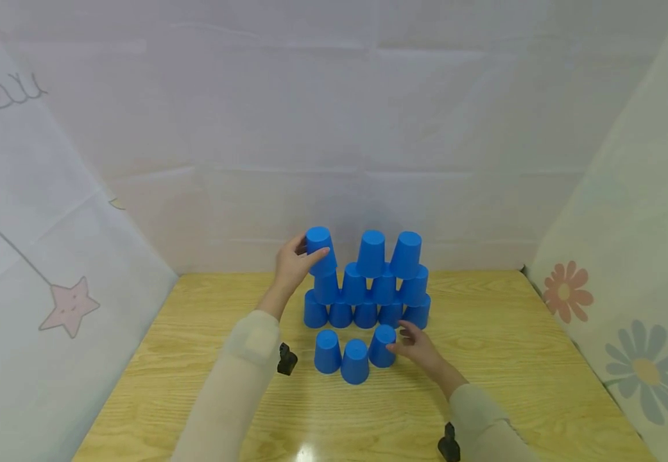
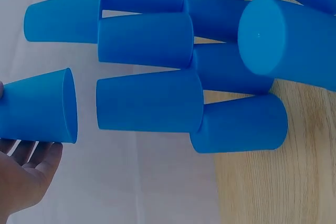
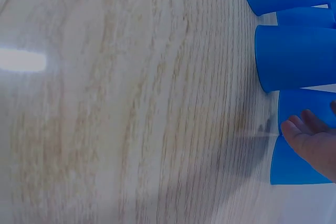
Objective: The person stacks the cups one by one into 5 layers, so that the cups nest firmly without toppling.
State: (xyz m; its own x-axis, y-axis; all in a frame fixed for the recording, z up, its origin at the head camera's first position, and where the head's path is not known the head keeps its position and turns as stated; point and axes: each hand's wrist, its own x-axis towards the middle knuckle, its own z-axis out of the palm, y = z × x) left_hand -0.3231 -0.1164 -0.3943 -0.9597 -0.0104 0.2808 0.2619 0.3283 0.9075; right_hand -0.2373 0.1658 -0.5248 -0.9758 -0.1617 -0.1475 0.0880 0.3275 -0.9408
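Note:
My left hand (image 1: 292, 263) grips an upside-down blue cup (image 1: 319, 244), fingers and thumb around its sides. In the left wrist view this cup (image 2: 34, 106) hangs apart from the stack, with a gap between its rim and the base of the left end cup (image 2: 149, 100) in the second row. My right hand (image 1: 420, 350), thumb and fingers spread, is beside the right cup (image 1: 382, 346) of three standing upside down in front, its thumb right at the cup's side. The other two are the left cup (image 1: 327, 351) and the middle cup (image 1: 355, 362).
Behind the three cups stands a stack of upside-down blue cups: a bottom row (image 1: 365, 315), a second row (image 1: 354, 284) and two on top (image 1: 372, 255) at centre and right. The wooden table (image 1: 195, 359) meets a white cloth backdrop (image 1: 241, 212) and patterned side cloths.

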